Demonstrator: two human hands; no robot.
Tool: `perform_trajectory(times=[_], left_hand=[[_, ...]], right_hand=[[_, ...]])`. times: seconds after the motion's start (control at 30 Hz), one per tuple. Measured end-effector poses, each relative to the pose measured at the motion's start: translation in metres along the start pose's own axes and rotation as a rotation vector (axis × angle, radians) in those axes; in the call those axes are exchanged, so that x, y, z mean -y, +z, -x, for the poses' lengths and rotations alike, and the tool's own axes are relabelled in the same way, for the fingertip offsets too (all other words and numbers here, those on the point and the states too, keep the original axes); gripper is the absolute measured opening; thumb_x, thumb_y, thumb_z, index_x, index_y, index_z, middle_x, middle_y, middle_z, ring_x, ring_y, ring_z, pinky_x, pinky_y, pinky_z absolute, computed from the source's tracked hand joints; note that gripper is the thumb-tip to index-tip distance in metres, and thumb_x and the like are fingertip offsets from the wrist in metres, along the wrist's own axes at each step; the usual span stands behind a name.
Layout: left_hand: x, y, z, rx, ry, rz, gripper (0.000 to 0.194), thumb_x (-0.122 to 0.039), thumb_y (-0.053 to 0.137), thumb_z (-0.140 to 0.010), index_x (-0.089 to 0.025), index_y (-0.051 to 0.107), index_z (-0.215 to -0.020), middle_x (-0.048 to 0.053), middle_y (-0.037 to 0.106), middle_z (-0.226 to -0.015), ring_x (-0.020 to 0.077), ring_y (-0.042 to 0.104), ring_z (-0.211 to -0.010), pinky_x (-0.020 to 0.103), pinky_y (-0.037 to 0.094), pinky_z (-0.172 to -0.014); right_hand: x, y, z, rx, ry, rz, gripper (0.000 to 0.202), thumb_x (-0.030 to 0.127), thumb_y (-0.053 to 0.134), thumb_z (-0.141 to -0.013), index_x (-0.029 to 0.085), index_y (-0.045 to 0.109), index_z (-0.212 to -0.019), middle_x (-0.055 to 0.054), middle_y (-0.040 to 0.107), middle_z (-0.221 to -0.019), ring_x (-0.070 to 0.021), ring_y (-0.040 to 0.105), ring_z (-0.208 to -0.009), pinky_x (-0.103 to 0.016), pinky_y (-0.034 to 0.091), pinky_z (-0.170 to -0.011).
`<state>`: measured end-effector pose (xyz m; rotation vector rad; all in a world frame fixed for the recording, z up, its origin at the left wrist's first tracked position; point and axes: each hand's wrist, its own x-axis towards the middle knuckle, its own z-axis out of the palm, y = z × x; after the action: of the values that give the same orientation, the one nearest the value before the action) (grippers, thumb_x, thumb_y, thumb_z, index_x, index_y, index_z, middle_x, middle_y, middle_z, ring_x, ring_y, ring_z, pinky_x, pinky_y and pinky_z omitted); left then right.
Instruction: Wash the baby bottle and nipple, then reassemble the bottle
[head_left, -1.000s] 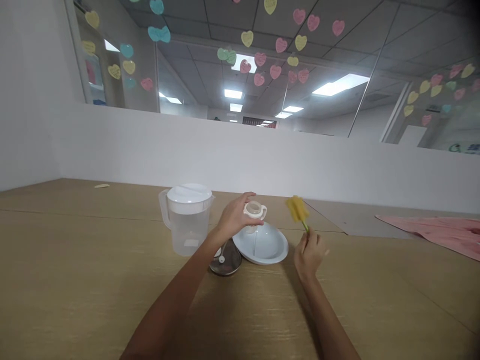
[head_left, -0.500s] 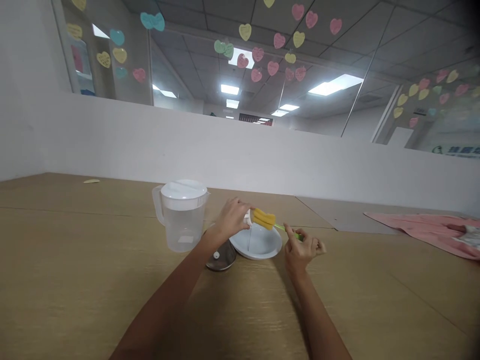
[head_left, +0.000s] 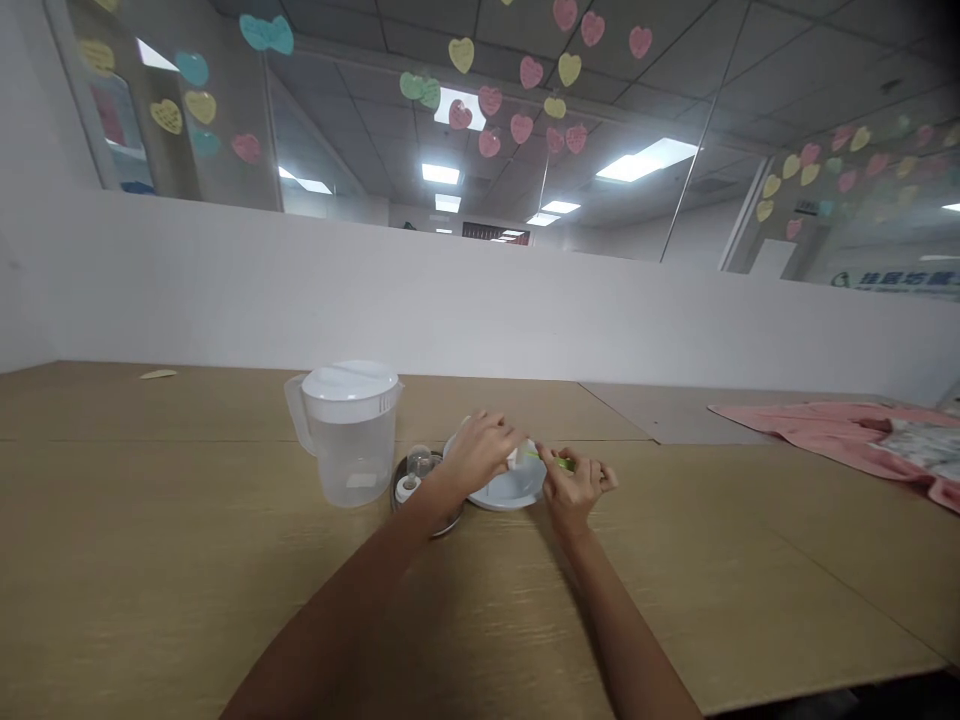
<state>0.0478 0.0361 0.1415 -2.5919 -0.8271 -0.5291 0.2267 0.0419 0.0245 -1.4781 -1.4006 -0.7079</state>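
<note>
My left hand [head_left: 484,455] is closed around a small bottle [head_left: 514,458], mostly hidden by my fingers; its whitish mouth points right. My right hand [head_left: 571,487] grips the green handle of a bottle brush [head_left: 564,464], whose thin stem runs left to the bottle's mouth. The yellow sponge head does not show. Both hands are above a white bowl [head_left: 506,494]. Left of the bowl, partly behind my left forearm, a round metal dish [head_left: 448,528] holds a clear dome cap [head_left: 419,460] and a white bottle collar [head_left: 407,487].
A clear lidded pitcher [head_left: 355,440] stands left of the dish. A pink cloth [head_left: 795,421] with a pale patterned piece [head_left: 919,447] lies far right on the wood-toned table [head_left: 225,560]. Behind runs a white wall [head_left: 480,310] below glass with heart-shaped notes.
The brush's yellow sponge head was outside the bottle and is now out of sight at its mouth. My right hand moved closer to my left. The camera view shifted, uncovering the cap and collar.
</note>
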Motion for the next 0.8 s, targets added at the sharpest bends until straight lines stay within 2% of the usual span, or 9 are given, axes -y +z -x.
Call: perform_trajectory(times=[0.1, 0.17, 0.2, 0.33, 0.43, 0.53, 0.63, 0.7, 0.8], left_hand=[[0.012, -0.004, 0.003, -0.003, -0.075, -0.071, 0.027, -0.015, 0.061, -0.079, -0.017, 0.055, -0.106, 0.010, 0.066, -0.096, 0.0262, 0.051, -0.099, 0.036, 0.033, -0.080], [0.020, -0.004, 0.005, 0.004, -0.127, -0.119, 0.022, -0.010, 0.054, -0.082, -0.016, 0.056, -0.103, 0.011, 0.067, -0.095, 0.0264, 0.052, -0.099, 0.037, 0.033, -0.079], [0.023, -0.002, 0.006, 0.012, -0.146, -0.135, 0.020, -0.008, 0.050, -0.084, -0.016, 0.058, -0.100, 0.011, 0.067, -0.093, 0.0264, 0.052, -0.098, 0.037, 0.034, -0.079], [0.030, 0.003, 0.007, 0.020, -0.192, -0.093, 0.021, -0.005, 0.045, -0.085, -0.015, 0.061, -0.094, 0.012, 0.067, -0.092, 0.0262, 0.053, -0.100, 0.039, 0.035, -0.084], [0.031, 0.001, 0.006, -0.060, -0.270, 0.090, 0.037, -0.014, 0.060, -0.079, -0.020, 0.055, -0.115, 0.009, 0.065, -0.106, 0.0265, 0.052, -0.106, 0.037, 0.037, -0.088], [0.028, -0.010, 0.005, -0.155, -0.481, 0.344, 0.072, -0.038, 0.067, -0.075, -0.025, 0.033, -0.137, 0.007, 0.063, -0.112, 0.0261, 0.056, -0.105, 0.034, 0.042, -0.084], [0.021, -0.023, 0.004, -0.175, -0.662, 0.513, 0.082, -0.055, 0.061, -0.074, -0.022, 0.025, -0.141, 0.008, 0.064, -0.107, 0.0270, 0.059, -0.100, 0.033, 0.045, -0.080], [0.015, -0.032, 0.003, -0.144, -0.661, 0.572, 0.081, -0.057, 0.059, -0.073, -0.020, 0.029, -0.139, 0.011, 0.063, -0.111, 0.0283, 0.059, -0.101, 0.034, 0.045, -0.080], [0.000, -0.042, 0.004, -0.026, -0.541, 0.604, 0.075, -0.049, 0.059, -0.075, -0.020, 0.032, -0.138, 0.012, 0.061, -0.117, 0.0289, 0.058, -0.104, 0.035, 0.045, -0.083]], right_hand=[[-0.012, 0.003, -0.005, -0.075, 0.035, 0.018, 0.034, 0.019, 0.044, -0.082, 0.033, 0.072, -0.094, -0.005, 0.058, -0.091, -0.0160, 0.044, -0.079, -0.040, 0.021, -0.088], [-0.022, 0.006, -0.008, -0.071, 0.129, 0.054, 0.034, 0.017, 0.043, -0.081, 0.031, 0.072, -0.093, -0.005, 0.058, -0.092, -0.0169, 0.046, -0.081, -0.041, 0.021, -0.088], [-0.028, 0.008, -0.009, -0.006, 0.203, 0.090, 0.035, 0.016, 0.043, -0.081, 0.030, 0.072, -0.094, -0.006, 0.058, -0.093, -0.0179, 0.047, -0.084, -0.042, 0.021, -0.089], [-0.046, 0.010, -0.008, 0.444, 0.490, 0.242, 0.035, 0.016, 0.041, -0.081, 0.021, 0.069, -0.101, -0.011, 0.060, -0.096, -0.0215, 0.055, -0.084, -0.042, 0.031, -0.083], [-0.048, 0.009, -0.008, 0.587, 0.578, 0.267, 0.034, 0.019, 0.040, -0.083, 0.016, 0.065, -0.106, -0.014, 0.060, -0.098, -0.0214, 0.060, -0.079, -0.035, 0.039, -0.072], [-0.043, 0.007, -0.010, 0.658, 0.606, 0.274, 0.036, 0.024, 0.038, -0.087, 0.019, 0.058, -0.116, -0.015, 0.059, -0.104, -0.0224, 0.063, -0.084, -0.032, 0.043, -0.069], [-0.038, 0.006, -0.013, 0.711, 0.569, 0.268, 0.037, 0.024, 0.042, -0.085, 0.020, 0.056, -0.120, -0.016, 0.058, -0.111, -0.0235, 0.064, -0.088, -0.032, 0.045, -0.070], [-0.037, 0.006, -0.014, 0.733, 0.549, 0.267, 0.036, 0.023, 0.044, -0.084, 0.020, 0.057, -0.118, -0.015, 0.058, -0.112, -0.0232, 0.064, -0.089, -0.031, 0.045, -0.069], [-0.038, 0.008, -0.013, 0.772, 0.513, 0.275, 0.031, 0.021, 0.045, -0.083, 0.020, 0.061, -0.110, -0.013, 0.062, -0.106, -0.0224, 0.065, -0.089, -0.030, 0.045, -0.068]])
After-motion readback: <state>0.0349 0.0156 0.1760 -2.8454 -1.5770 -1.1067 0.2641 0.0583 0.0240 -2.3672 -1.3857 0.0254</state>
